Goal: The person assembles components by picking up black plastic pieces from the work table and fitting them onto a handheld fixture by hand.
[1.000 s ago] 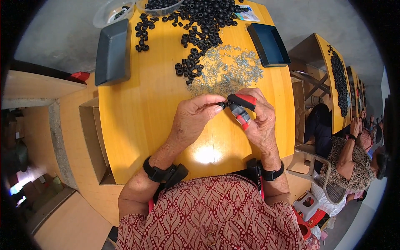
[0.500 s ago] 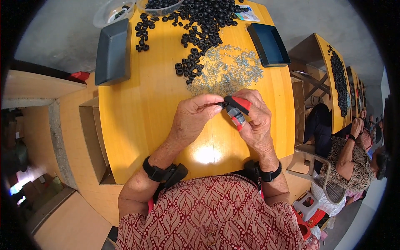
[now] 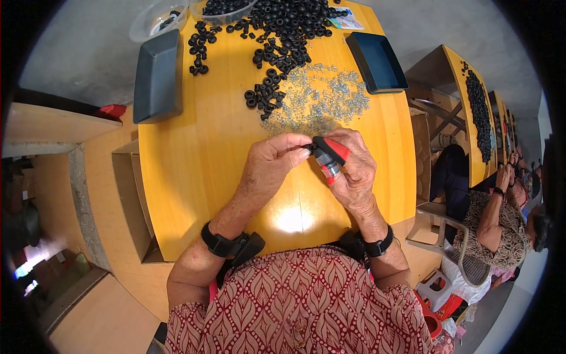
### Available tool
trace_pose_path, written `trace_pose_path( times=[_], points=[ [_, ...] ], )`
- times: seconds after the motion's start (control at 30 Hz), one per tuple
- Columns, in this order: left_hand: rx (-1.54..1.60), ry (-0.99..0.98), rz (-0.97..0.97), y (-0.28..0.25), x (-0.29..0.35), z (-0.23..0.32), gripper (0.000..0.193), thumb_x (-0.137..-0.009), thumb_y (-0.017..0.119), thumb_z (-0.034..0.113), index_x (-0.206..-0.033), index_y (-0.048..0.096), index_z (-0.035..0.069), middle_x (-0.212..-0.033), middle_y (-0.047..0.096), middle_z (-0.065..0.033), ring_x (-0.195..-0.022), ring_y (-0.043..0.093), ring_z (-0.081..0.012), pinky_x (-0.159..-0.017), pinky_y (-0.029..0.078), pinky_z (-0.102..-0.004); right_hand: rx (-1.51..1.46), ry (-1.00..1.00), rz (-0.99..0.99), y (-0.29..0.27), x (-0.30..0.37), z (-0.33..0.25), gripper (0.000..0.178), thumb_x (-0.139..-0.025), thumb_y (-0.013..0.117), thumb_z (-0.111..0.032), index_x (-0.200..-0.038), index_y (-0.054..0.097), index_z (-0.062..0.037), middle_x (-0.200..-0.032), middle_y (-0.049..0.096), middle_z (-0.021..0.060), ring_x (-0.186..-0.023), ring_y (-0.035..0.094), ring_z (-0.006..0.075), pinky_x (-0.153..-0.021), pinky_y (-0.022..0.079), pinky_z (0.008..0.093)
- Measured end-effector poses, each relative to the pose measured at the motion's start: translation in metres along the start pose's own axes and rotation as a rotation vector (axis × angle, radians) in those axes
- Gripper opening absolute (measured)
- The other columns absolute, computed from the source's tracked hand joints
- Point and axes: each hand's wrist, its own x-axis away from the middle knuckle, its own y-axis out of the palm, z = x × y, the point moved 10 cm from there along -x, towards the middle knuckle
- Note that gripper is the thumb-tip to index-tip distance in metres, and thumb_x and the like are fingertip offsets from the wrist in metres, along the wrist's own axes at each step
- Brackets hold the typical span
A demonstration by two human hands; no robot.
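Observation:
Over the near middle of the yellow table [image 3: 194, 165], my left hand [image 3: 268, 165] pinches a small black part [image 3: 308, 147] between thumb and fingertips. My right hand [image 3: 356, 168] is wrapped round a red, black and clear hand tool [image 3: 329, 158], whose exact kind I cannot make out. Its black end touches the small black part, or nearly so. Just beyond my hands lies a spread of small shiny clear or metal pieces [image 3: 324, 97]. Black rubber-like parts [image 3: 295, 26], ring-shaped and rounded, form a heap behind them, with a trail running toward me.
A dark grey tray [image 3: 158, 76] stands at the table's left, and a dark blue-black tray [image 3: 377, 62] at its right. Clear plastic tubs [image 3: 158, 20] sit at the far left corner. Off to the right, a co-worker [image 3: 495, 227] sits by another table [image 3: 466, 106] covered with black parts.
My right hand and the tool have shifted slightly left, toward my left hand. The tool's clear section appears a little more upright. My left hand keeps its pinch.

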Motion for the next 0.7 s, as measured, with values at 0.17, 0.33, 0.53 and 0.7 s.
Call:
trace_pose_path(
  times=[0.17, 0.33, 0.53, 0.7],
  points=[
    [0.034, -0.027, -0.014, 0.002, 0.001, 0.001, 0.021, -0.092, 0.061, 0.002, -0.112, 0.064, -0.003, -0.100, 0.067, -0.0026, -0.093, 0.060, -0.0078, -0.085, 0.049, -0.0226, 0.057, -0.074, -0.017, -0.001, -0.002, -0.006, 0.031, -0.066, 0.073, -0.001, -0.097, 0.068, -0.0002, -0.091, 0.065, 0.0126, -0.091, 0.062, 0.0321, -0.082, 0.048, 0.0414],
    [0.023, -0.009, -0.029, 0.003, 0.001, -0.001, 0.021, -0.092, 0.060, 0.002, -0.113, 0.064, -0.004, -0.101, 0.066, -0.0026, -0.094, 0.060, -0.0079, -0.085, 0.048, -0.0228, 0.155, -0.166, -0.047, -0.003, -0.005, -0.021, 0.032, -0.066, 0.074, -0.005, -0.097, 0.066, 0.0013, -0.093, 0.064, 0.0133, -0.093, 0.062, 0.0327, -0.087, 0.047, 0.0461],
    [0.055, -0.018, -0.040, 0.006, 0.003, 0.003, 0.021, -0.093, 0.059, 0.002, -0.113, 0.063, -0.004, -0.101, 0.066, -0.0024, -0.094, 0.060, -0.0079, -0.086, 0.048, -0.0228, 0.221, -0.193, -0.066, 0.001, 0.000, -0.017, 0.036, -0.065, 0.076, -0.009, -0.098, 0.066, 0.0008, -0.097, 0.063, 0.0129, -0.096, 0.061, 0.0321, -0.092, 0.045, 0.0499],
    [0.059, -0.032, -0.056, 0.005, 0.002, 0.003, 0.021, -0.093, 0.059, 0.003, -0.112, 0.063, -0.003, -0.100, 0.066, -0.0022, -0.093, 0.060, -0.0077, -0.085, 0.049, -0.0229, 0.257, -0.210, -0.068, 0.002, 0.001, -0.017, 0.033, -0.068, 0.077, -0.012, -0.096, 0.066, -0.0001, -0.095, 0.063, 0.0116, -0.098, 0.061, 0.0308, -0.094, 0.044, 0.0512]
  ],
)
